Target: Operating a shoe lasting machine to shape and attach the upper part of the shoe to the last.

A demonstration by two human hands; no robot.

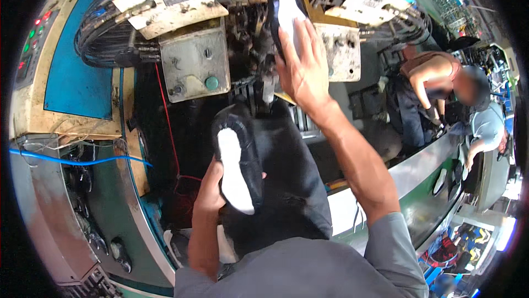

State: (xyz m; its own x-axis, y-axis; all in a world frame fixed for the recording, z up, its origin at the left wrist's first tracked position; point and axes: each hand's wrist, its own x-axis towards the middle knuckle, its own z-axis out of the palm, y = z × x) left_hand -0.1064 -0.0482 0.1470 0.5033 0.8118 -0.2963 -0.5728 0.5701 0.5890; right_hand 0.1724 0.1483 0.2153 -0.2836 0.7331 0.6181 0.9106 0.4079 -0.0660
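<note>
My left hand [209,188] is closed around a black shoe upper [250,157] with a white insole board facing up, held low over my lap. A second black shoe upper [274,8], also with its white underside up, sits tilted at the middle of the machine [250,33]. My right hand [303,72] reaches up and grips its near end, fingers lying over the white board. The thumb of that hand is hidden.
Control boxes [194,61] with a green button flank the machine's middle, with bundled black hoses [91,33] beside. Conveyors carrying shoes run at the left [110,210] and right [421,210]. Two co-workers [435,74] are at the right. A blue cable [77,160] crosses the left side.
</note>
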